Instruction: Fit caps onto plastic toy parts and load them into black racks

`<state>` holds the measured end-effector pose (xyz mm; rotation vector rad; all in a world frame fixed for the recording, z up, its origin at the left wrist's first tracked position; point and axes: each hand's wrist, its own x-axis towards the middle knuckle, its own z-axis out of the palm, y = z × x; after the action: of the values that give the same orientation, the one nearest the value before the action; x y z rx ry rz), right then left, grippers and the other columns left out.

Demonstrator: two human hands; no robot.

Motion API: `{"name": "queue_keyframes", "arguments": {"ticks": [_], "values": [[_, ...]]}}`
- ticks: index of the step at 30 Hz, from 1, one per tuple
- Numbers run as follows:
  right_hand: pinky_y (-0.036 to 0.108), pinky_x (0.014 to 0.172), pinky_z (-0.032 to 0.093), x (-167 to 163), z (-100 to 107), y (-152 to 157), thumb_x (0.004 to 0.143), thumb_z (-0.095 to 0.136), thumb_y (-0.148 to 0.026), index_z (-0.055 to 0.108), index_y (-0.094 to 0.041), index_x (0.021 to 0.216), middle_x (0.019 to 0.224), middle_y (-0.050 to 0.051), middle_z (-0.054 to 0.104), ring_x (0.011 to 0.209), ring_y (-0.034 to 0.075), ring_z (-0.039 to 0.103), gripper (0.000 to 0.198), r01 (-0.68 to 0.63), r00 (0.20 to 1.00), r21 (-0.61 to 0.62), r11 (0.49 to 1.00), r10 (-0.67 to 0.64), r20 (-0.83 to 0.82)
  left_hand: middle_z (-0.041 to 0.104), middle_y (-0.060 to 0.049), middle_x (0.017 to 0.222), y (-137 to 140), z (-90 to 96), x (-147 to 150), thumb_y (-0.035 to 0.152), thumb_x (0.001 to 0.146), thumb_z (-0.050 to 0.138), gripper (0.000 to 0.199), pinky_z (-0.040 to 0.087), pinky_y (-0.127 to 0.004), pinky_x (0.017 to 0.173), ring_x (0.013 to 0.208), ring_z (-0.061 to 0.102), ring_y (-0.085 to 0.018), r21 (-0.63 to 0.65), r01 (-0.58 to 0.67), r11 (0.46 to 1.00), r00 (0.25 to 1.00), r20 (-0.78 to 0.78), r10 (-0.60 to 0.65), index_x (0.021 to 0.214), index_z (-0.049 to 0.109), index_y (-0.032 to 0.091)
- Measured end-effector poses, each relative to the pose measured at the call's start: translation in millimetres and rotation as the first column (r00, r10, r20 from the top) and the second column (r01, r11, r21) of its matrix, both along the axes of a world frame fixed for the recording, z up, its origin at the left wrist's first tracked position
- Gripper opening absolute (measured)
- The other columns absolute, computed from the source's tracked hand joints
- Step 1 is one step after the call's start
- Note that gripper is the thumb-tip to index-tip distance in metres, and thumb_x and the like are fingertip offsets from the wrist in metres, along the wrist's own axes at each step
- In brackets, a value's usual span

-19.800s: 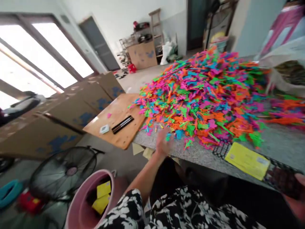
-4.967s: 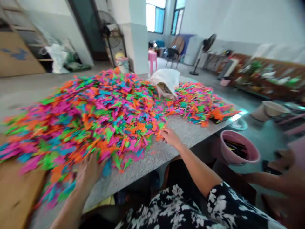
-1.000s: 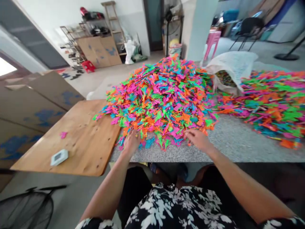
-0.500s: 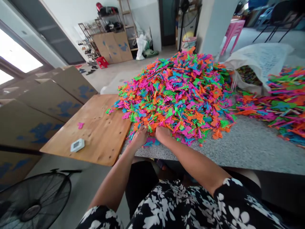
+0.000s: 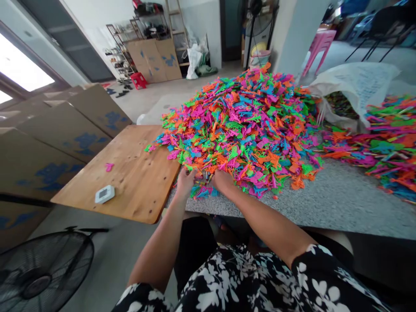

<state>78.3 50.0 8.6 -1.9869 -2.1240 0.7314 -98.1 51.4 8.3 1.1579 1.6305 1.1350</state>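
A large heap of small flat plastic pieces (image 5: 240, 125) in pink, orange, green and blue covers the speckled stone tabletop (image 5: 312, 203). At the heap's near edge, my left hand (image 5: 186, 181) is closed, its fingertips among the pieces. Just to its right, my right hand (image 5: 221, 180) is closed too, its fingers curled in and partly hidden. Small thin pieces show between the two hands, too small to name. Whatever each hand grips cannot be made out. Some blue and green pieces lie just below the hands.
On the left, a wooden board (image 5: 130, 173) carries a white device with a small screen (image 5: 104, 194) and one pink piece (image 5: 109, 167). Cardboard boxes (image 5: 58, 147) and a black fan (image 5: 39, 277) stand beyond it. An open white sack (image 5: 357, 82) and a second pile (image 5: 390, 143) lie right.
My left hand has shifted slightly left and up, widening the gap between the hands. Thin pieces now show in that gap. My right hand stays nearly in place. The view has tilted slightly.
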Motion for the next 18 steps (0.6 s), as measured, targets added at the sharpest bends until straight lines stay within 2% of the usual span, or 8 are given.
{"name": "queue_keyframes", "arguments": {"ticks": [2,4,9,12,14,16,18], "values": [[0.035,0.094,0.054,-7,1,2,0.107,0.049,-0.042,0.069,-0.009,0.13,0.123,0.022,0.075,0.117,0.031,0.072,0.044,0.021,1.0,-0.002,1.0,-0.021,0.007,0.071,-0.002,0.09,-8,1.2,-11,0.049,0.074,0.081,0.046,0.05,-0.025,0.062,0.07,0.067,-0.015,-0.026,-0.067,0.997,0.967,0.245,0.072,0.103,0.061,0.019],[0.035,0.094,0.055,-16,2,4,0.105,0.054,-0.048,0.07,-0.008,0.129,0.124,0.024,0.074,0.118,0.032,0.072,0.049,0.013,1.0,-0.01,1.0,-0.013,0.012,0.072,0.0,0.087,-19,1.8,-17,0.046,0.065,0.089,0.052,0.051,-0.024,0.062,0.069,0.067,-0.013,-0.048,-0.109,0.993,0.927,0.355,0.119,0.1,0.061,0.019],[0.035,0.092,0.055,-26,1,10,0.101,0.06,-0.033,0.076,-0.01,0.119,0.123,0.022,0.075,0.118,0.032,0.073,0.033,-0.053,0.998,-0.108,0.993,0.05,-0.029,0.076,-0.002,0.091,-38,1.8,-10,0.037,0.061,0.094,0.052,0.056,-0.024,0.068,0.077,0.072,-0.014,-0.104,-0.119,0.987,0.86,0.486,0.155,0.1,0.065,0.018],[0.035,0.091,0.055,-18,1,9,0.094,0.068,-0.028,0.076,-0.012,0.117,0.122,0.021,0.076,0.117,0.033,0.073,0.029,-0.063,0.997,-0.124,0.99,0.057,-0.048,0.076,-0.001,0.09,-41,3.6,-1,0.031,0.063,0.093,0.047,0.06,-0.028,0.075,0.077,0.073,-0.014,-0.135,-0.097,0.986,0.801,0.578,0.158,0.099,0.064,0.019],[0.035,0.09,0.055,-9,2,6,0.094,0.067,-0.029,0.075,-0.013,0.113,0.119,0.019,0.077,0.114,0.032,0.073,0.026,-0.057,0.996,-0.105,0.993,0.05,-0.073,0.075,0.0,0.09,-43,7.3,5,0.03,0.066,0.092,0.046,0.062,-0.032,0.076,0.075,0.074,-0.014,-0.134,-0.077,0.988,0.781,0.607,0.143,0.1,0.064,0.02],[0.033,0.09,0.054,2,6,0,0.097,0.063,-0.03,0.073,-0.013,0.113,0.115,0.016,0.077,0.11,0.028,0.074,0.025,-0.031,0.977,-0.029,0.999,0.024,-0.214,0.075,0.0,0.091,-46,12.9,10,0.029,0.068,0.091,0.046,0.064,-0.033,0.075,0.075,0.074,-0.016,-0.115,-0.034,0.993,0.775,0.624,0.099,0.103,0.064,0.021],[0.03,0.088,0.054,13,9,-8,0.099,0.06,-0.03,0.069,-0.015,0.116,0.109,0.011,0.077,0.103,0.022,0.073,0.024,-0.022,0.874,0.053,0.998,0.045,-0.484,0.076,0.0,0.093,-49,19.0,16,0.029,0.069,0.091,0.046,0.063,-0.03,0.068,0.074,0.074,-0.016,-0.092,0.015,0.996,0.772,0.634,0.047,0.106,0.065,0.02]]}}
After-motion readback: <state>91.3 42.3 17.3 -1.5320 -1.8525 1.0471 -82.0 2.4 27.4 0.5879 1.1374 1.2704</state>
